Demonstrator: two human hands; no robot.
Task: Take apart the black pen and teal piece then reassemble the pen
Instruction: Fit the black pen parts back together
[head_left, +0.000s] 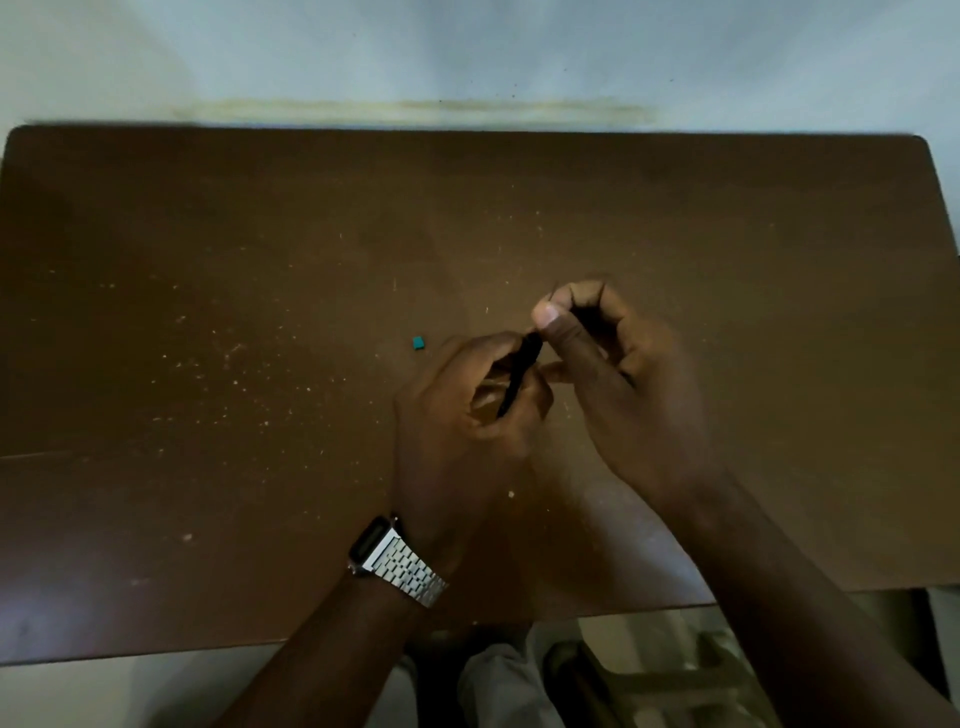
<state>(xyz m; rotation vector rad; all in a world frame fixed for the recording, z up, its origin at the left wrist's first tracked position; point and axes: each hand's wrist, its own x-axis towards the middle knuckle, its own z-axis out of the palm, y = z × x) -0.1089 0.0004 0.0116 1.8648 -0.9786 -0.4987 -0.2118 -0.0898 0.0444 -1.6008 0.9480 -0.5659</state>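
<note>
Mid-frame, left hand (467, 405) grip pinches the slim black pen (519, 376); right hand (623, 374) grip is pressed on its upper end. Small teal piece (418, 342) lies on the brown table (208, 312), just left.

Black pen (519, 375), teal piece (418, 342), speckled brown table (260, 312).

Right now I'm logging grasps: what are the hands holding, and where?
Both hold the slim black pen: left hand around its lower barrel, right hand pinching its upper end. The small teal piece lies unheld.
</note>
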